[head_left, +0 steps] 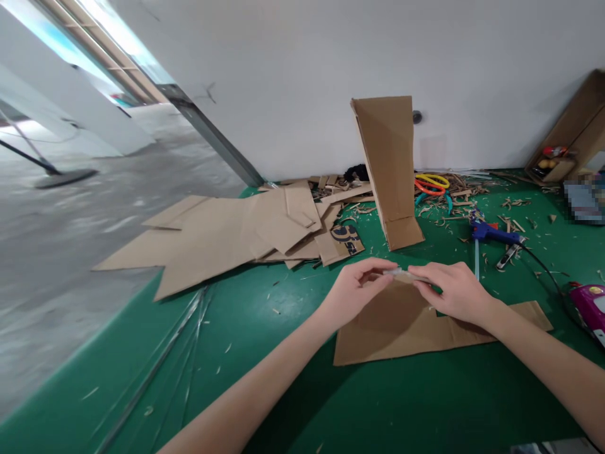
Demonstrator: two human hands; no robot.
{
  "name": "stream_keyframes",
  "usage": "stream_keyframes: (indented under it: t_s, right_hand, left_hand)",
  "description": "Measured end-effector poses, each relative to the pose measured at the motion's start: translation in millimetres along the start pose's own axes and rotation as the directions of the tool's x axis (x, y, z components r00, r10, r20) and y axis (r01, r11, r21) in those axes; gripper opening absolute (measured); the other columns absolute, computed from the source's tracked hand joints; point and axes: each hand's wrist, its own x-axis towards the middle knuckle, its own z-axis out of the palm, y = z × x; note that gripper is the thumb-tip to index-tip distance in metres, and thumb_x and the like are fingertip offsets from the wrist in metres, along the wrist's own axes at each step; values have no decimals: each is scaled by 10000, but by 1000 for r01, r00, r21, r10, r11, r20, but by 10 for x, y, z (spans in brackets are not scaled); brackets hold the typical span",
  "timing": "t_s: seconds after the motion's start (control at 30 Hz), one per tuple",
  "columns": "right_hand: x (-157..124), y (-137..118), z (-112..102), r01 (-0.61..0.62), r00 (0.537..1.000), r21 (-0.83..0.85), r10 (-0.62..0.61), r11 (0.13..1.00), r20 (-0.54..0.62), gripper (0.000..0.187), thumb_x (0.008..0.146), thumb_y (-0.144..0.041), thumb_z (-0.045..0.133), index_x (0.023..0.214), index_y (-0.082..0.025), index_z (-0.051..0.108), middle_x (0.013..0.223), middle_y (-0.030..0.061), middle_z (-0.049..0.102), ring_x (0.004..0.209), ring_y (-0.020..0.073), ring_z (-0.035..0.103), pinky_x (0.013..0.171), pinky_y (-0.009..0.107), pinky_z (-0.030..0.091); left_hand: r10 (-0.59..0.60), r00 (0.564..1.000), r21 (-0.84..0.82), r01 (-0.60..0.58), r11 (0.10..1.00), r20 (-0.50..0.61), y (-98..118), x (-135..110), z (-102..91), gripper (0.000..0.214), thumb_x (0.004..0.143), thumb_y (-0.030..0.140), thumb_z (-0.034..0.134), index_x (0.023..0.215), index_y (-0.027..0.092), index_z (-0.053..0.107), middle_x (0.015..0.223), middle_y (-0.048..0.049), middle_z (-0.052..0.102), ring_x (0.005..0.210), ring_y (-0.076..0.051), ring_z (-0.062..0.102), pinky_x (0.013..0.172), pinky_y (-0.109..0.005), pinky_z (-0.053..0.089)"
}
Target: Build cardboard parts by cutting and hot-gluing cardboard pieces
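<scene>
Both hands meet above a flat cardboard sheet [406, 331] lying on the green floor mat [265, 353]. My left hand [352, 293] pinches one end of a small pale, slim object [404, 273], perhaps a glue stick or a strip. My right hand [456, 291] pinches its other end, fingers closed. What the object is stays unclear. Just beyond the hands stands a tall upright folded cardboard piece [390, 167].
Flat cardboard sheets [227, 233] are piled at the left. A blue glue gun [494, 234] with cord, yellow and orange scissors [431, 183], scraps and a pink device [590, 309] lie at the right. An open box [570, 135] leans at the wall.
</scene>
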Motion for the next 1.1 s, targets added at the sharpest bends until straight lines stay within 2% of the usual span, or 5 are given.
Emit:
stream_keyframes:
  t_s: [0.5,0.7,0.83,0.97,1.1]
  right_hand:
    - [95,-147,-226,-407,872,534,141,741,469,350,988,-321,505,1329,-243,491,954,29,749,865,190,703,766,309,525]
    - [66,219,-254,-124,976,5,121,992,179,466,967,-400,516,1380,-186,484,1285,142,651,1124,324,639,910,492,517]
    - [-6,595,-299,-186,977,-171,200,968,69,465,985,-375,482,1386,-141,481,1194,149,682,993,298,687,807,454,561]
    - [-42,746,-252,-187,967,-227,220,956,128,367,990,-310,475,1312,-151,553,1084,124,716,922,277,694,770,431,558]
    - [-35,726,-194,-120,971,-246,165,962,170,337,985,-275,490,1285,-148,578,1020,115,722,963,285,672,844,456,527]
  left_hand:
    - [553,809,352,-585,730,198,78,-115,-26,220,966,181,541,1048,209,743,1052,-68,774,958,-176,738,819,-261,604]
    - [390,892,366,-293,883,-227,-121,135,-498,237,928,393,597,1030,208,705,935,-43,771,838,-192,733,760,-342,602]
    - [206,679,212,-75,974,-705,-336,284,-1046,310,920,467,556,1058,197,620,869,-17,733,820,-190,708,754,-386,577]
    - [284,565,376,50,925,-775,-451,248,-1421,262,898,447,537,1022,225,600,885,-36,686,837,-198,686,709,-361,530]
    - [331,712,601,160,783,-620,-536,186,-1477,165,841,388,556,931,259,608,885,-41,664,827,-213,640,742,-387,487]
